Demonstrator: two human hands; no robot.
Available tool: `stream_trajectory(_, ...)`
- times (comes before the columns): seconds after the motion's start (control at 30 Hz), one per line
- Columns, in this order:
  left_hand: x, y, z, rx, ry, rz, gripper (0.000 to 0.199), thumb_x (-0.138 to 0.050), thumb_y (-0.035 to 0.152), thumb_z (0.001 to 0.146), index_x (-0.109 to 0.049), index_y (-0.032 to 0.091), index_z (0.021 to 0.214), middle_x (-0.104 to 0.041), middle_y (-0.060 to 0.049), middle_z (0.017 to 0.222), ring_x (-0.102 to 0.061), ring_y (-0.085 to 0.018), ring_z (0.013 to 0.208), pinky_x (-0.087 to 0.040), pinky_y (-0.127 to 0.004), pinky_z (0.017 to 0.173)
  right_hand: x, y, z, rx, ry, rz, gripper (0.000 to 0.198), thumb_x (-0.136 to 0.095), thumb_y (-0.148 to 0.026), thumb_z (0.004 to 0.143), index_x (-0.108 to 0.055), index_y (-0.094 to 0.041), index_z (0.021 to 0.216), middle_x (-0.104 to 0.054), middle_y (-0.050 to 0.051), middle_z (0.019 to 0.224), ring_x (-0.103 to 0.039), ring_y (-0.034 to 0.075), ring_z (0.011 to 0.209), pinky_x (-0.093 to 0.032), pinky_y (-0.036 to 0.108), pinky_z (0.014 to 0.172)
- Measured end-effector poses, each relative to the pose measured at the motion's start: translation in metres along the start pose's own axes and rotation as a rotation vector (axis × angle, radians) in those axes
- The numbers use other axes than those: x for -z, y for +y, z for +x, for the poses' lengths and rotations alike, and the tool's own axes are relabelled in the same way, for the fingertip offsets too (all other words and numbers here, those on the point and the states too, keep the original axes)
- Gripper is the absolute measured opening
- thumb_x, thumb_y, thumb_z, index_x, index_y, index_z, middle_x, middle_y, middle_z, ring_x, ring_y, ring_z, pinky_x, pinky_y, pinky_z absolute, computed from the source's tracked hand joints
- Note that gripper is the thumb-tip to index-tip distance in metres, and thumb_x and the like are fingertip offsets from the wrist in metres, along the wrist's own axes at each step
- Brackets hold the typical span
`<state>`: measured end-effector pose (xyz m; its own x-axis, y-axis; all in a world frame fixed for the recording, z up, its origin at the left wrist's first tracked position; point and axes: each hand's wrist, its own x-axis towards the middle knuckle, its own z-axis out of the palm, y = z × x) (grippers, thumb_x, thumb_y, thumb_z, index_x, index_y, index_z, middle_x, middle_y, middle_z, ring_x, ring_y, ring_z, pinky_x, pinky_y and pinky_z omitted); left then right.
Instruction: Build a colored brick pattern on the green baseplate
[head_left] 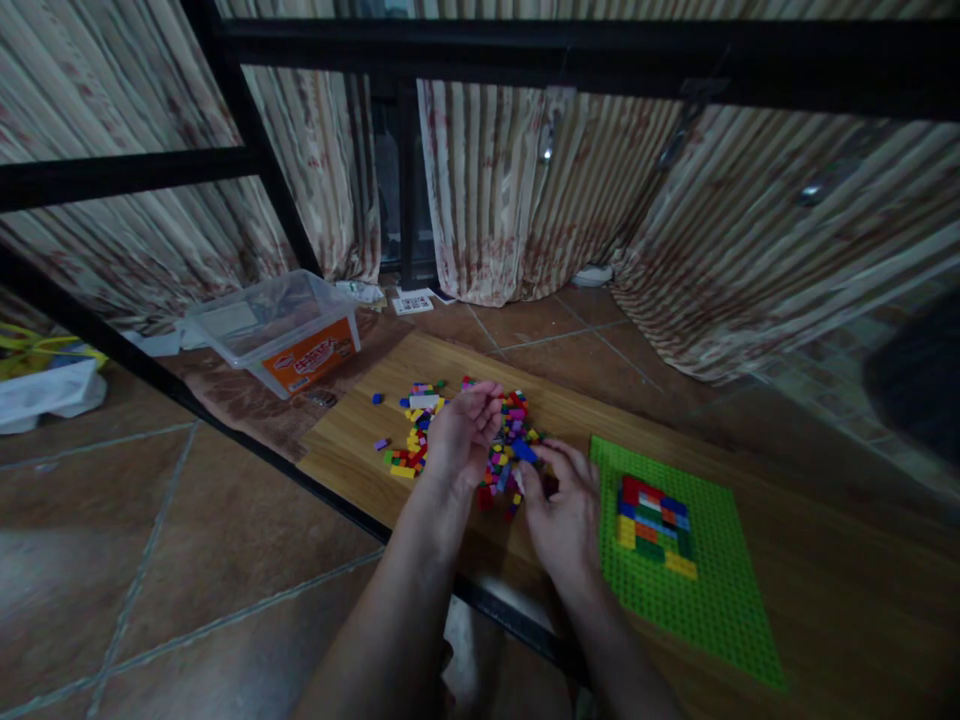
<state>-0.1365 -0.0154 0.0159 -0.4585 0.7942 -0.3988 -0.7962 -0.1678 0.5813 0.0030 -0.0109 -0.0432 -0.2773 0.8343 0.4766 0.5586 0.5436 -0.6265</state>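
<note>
My left hand [463, 430] is over the heap of loose toy bricks [517, 410], palm turned up and fingers loosely curved apart, with nothing visible in it. To its right, my right hand [564, 500] pinches a blue brick [524, 450] between thumb and forefinger, just above the heap. Right of that hand lies a green studded baseplate [720, 610]. A flat block of joined bricks [654, 525] in red, blue, yellow, green and white sits on it. My left hand and wrist hide part of the heap.
The bricks and baseplate lie on a wooden board [375, 400] with a dark frame edge [352, 515] nearest me. Behind left stands a clear plastic tub [255, 325] with an orange label. Black bars [277, 200] and curtains [487, 190] lie beyond. A white container [52, 390] is at far left.
</note>
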Motion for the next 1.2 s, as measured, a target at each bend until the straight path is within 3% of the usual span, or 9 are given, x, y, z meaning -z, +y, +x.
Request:
stream_trajectory(0.17,-0.009,-0.007,-0.002,0.082,-0.040,-0.045,0.018,-0.049,0.007,0.076,-0.066,0.012,0.081,-0.069,-0.003,0.077,-0.059,-0.006,0.059,-0.048,-0.016,0.060,0.029,0.017,0.006,-0.142,0.109,0.176,0.026,-0.054,-0.037,0.086,-0.067,-0.019,0.099,-0.068,0.008,0.094,-0.062,0.020,0.087,-0.049,0.036,0.081)
stream_trajectory(0.37,-0.023,-0.032,-0.009,0.080,-0.118,0.132,0.011,-0.058,0.013,0.074,-0.068,0.011,0.079,-0.071,-0.005,0.078,-0.060,-0.008,0.062,-0.047,-0.017,0.060,0.088,0.068,0.009,-0.384,0.273,0.137,0.036,-0.061,-0.045,0.077,-0.069,-0.015,0.096,-0.072,0.010,0.089,-0.066,0.021,0.076,-0.052,0.035,0.071)
stream_trajectory(0.47,-0.029,-0.052,-0.016,0.072,-0.183,0.249,0.012,-0.065,0.017,0.070,-0.070,0.011,0.079,-0.072,-0.006,0.083,-0.060,-0.008,0.064,-0.045,-0.019,0.060,0.119,0.092,0.006,-0.454,0.263,0.029,0.039,-0.061,-0.047,0.076,-0.071,-0.014,0.095,-0.073,0.012,0.087,-0.068,0.024,0.075,-0.052,0.038,0.069)
stream_trajectory(0.57,-0.035,-0.074,-0.025,0.059,-0.261,0.432,0.013,-0.069,0.021,0.068,-0.071,0.012,0.076,-0.071,-0.006,0.081,-0.059,-0.010,0.064,-0.044,-0.020,0.060,0.136,0.105,0.002,-0.483,0.164,-0.063,0.038,-0.060,-0.047,0.075,-0.072,-0.015,0.091,-0.074,0.011,0.081,-0.068,0.025,0.073,-0.051,0.037,0.066)
stream_trajectory(0.87,-0.031,-0.119,-0.017,-0.182,-0.318,0.962,0.013,-0.062,0.019,0.073,-0.074,0.018,0.080,-0.069,0.000,0.069,-0.060,-0.014,0.065,-0.043,-0.023,0.062,0.135,0.095,0.004,-0.490,-0.075,-0.094,0.028,-0.061,-0.043,0.075,-0.073,-0.019,0.085,-0.073,0.006,0.083,-0.067,0.021,0.074,-0.048,0.033,0.069)
stream_trajectory(1.2,-0.025,-0.137,-0.011,-0.274,-0.397,1.179,0.024,-0.059,0.026,0.080,-0.072,0.019,0.099,-0.074,-0.004,0.084,-0.068,-0.020,0.075,-0.051,-0.028,0.068,0.139,0.105,0.001,-0.479,-0.100,-0.105,0.026,-0.058,-0.036,0.078,-0.072,-0.019,0.092,-0.073,0.007,0.091,-0.066,0.021,0.079,-0.049,0.035,0.075)
